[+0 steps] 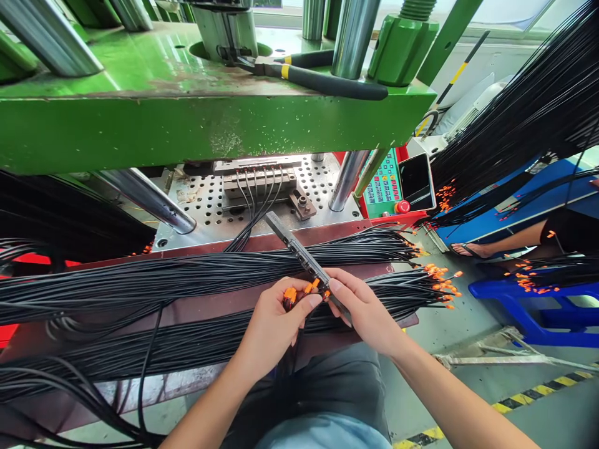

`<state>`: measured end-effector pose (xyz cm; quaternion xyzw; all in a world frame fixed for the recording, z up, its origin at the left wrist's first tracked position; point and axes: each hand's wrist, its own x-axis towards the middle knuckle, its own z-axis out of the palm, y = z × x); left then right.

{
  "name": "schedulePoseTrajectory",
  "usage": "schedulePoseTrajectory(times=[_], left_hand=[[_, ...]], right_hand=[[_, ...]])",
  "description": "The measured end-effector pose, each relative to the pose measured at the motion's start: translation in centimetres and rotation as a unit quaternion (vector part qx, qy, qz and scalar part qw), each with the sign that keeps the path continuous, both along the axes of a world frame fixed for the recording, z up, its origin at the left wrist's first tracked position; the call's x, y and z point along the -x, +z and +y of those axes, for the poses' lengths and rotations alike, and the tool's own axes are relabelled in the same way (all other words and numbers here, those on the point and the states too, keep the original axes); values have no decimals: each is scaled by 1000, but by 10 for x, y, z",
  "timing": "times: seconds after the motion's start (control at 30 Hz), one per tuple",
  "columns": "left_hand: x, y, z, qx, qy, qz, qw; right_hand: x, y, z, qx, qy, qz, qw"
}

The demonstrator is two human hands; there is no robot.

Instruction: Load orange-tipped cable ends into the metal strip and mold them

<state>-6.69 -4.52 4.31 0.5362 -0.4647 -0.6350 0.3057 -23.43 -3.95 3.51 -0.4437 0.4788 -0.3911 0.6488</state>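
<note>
My right hand grips the lower end of a long metal bar with small slots, tilted up to the left. In my left hand are a few black cables with orange tips, pinched against the lower part of the bar. Behind the bar, a metal mold block with several black cables in it sits on a perforated steel plate. Long bundles of black cables lie on the reddish-brown table beneath and beside my hands.
Pliers with black handles rest on the green press. A control panel with a red button stands at the right. Beyond it are hanging cables, a blue stool and another person's leg.
</note>
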Motion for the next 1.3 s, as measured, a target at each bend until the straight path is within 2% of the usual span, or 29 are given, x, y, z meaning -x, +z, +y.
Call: schedulePoseTrajectory(times=[0.13, 0.3, 0.5, 0.87, 1.1, 1.2, 1.3], left_hand=[[1, -1, 2, -15, 38, 14, 999], [0, -3, 2, -25, 19, 3, 999], [3, -2, -1, -21, 23, -3, 1000], [1, -1, -5, -34, 5, -8, 999], [2, -5, 2, 32, 12, -72, 997], [-1, -6, -2, 0, -2, -22, 1000], [-10, -3, -10, 9, 54, 18, 998]], right_hand=[[1, 2, 0, -14, -15, -15, 1000], [3, 0, 1, -3, -1, -6, 1000], [3, -4, 2, 6, 8, 15, 1000], [-1, -6, 8, 86, 12, 125, 988], [-3, -9, 10, 120, 9, 176, 977], [-3, -7, 9, 93, 14, 130, 987], [-2, -5, 5, 22, -7, 40, 999]])
